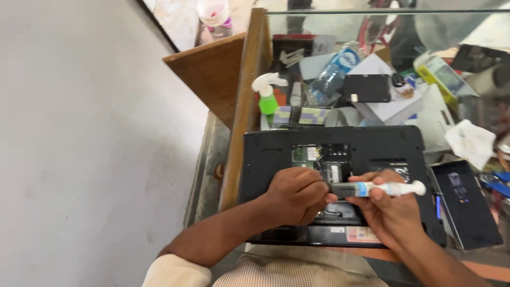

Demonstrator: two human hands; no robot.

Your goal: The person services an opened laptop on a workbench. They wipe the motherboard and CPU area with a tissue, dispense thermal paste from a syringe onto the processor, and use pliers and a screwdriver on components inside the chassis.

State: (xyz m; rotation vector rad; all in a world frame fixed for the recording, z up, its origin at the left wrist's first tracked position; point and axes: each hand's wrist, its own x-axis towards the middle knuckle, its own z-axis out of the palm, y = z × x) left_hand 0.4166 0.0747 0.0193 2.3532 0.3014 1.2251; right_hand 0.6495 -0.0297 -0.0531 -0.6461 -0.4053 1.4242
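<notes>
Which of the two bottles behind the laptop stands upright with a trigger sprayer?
The green spray bottle by the wooden frame; the clear water bottle lies tilted among the clutter.

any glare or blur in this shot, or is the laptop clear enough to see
Head view: daylight glare washes the glass counter top at the upper right; the opened laptop is evenly lit and fairly sharp; both hands, left and right, and the syringe are slightly soft; frame edges bend.

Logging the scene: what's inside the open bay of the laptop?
Inside the laptop bay: a green circuit board and a small card. The left hand and syringe cover the rest.
</notes>
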